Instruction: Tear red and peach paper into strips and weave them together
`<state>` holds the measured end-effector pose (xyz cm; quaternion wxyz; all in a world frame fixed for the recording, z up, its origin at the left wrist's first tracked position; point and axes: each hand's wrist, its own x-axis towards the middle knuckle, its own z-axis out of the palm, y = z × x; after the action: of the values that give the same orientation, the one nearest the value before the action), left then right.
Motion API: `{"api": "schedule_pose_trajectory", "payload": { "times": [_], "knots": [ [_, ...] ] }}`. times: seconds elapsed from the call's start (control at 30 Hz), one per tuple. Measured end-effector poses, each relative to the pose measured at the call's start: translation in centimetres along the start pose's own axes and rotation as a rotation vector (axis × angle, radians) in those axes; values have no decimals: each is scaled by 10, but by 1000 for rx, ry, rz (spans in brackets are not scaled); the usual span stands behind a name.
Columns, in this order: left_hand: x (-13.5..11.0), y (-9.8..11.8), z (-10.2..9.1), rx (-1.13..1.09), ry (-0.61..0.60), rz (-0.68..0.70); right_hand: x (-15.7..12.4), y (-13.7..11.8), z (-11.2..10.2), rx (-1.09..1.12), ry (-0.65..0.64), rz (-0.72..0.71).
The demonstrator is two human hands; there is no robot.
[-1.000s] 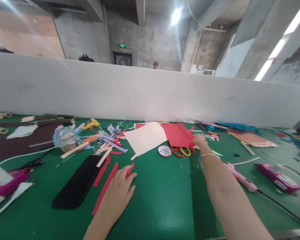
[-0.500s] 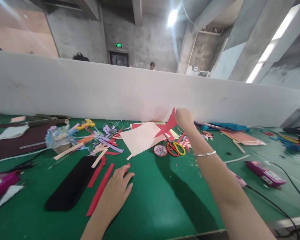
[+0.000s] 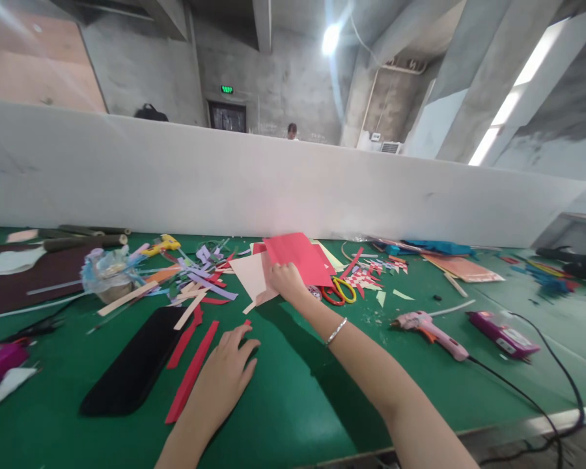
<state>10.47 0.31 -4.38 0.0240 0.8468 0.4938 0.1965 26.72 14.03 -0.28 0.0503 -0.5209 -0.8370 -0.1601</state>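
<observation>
My right hand [image 3: 287, 280] is closed on the edge of a red paper sheet [image 3: 300, 257], held over a pale pink sheet [image 3: 249, 277]. Under the red sheet's lower right corner, scissors [image 3: 344, 291] with red and yellow handles show in part. A small round patterned thing is mostly covered by my right wrist. My left hand [image 3: 230, 361] lies on the green table with its fingers spread. Red paper strips [image 3: 194, 371] lie just left of it, and a small bit of red shows at its fingertips.
A black phone-like slab [image 3: 135, 361] lies at left, below tangled paper strips [image 3: 205, 270] and a yellow glue gun [image 3: 162, 245]. At right are a pink glue gun [image 3: 432, 332] with its cord and a magenta box [image 3: 502, 335]. A white partition [image 3: 273, 182] stands behind the table.
My right hand has moved left and down with the red sheet, which now spreads flat over the pale pink one. The pink glue gun is uncovered. My left hand stays in place.
</observation>
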Motion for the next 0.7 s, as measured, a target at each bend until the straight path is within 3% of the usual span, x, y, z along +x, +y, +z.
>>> {"api": "schedule_pose_trajectory", "payload": {
  "times": [0.2, 0.37, 0.5, 0.6, 0.7],
  "knots": [
    [1, 2, 0, -12, -20, -9, -6, 9, 13, 124, -35, 41],
    [0, 1, -3, -7, -47, -33, -18, 65, 13, 206, -48, 205],
    [-2, 1, -7, -2, -76, -61, -43, 117, 20, 242, -180, 255],
    [-1, 3, -8, -17, -79, -64, -66, 133, 30, 264, -267, 240],
    [0, 4, -8, -50, -87, -80, -80, 132, 38, 263, -285, 258]
  ]
}}
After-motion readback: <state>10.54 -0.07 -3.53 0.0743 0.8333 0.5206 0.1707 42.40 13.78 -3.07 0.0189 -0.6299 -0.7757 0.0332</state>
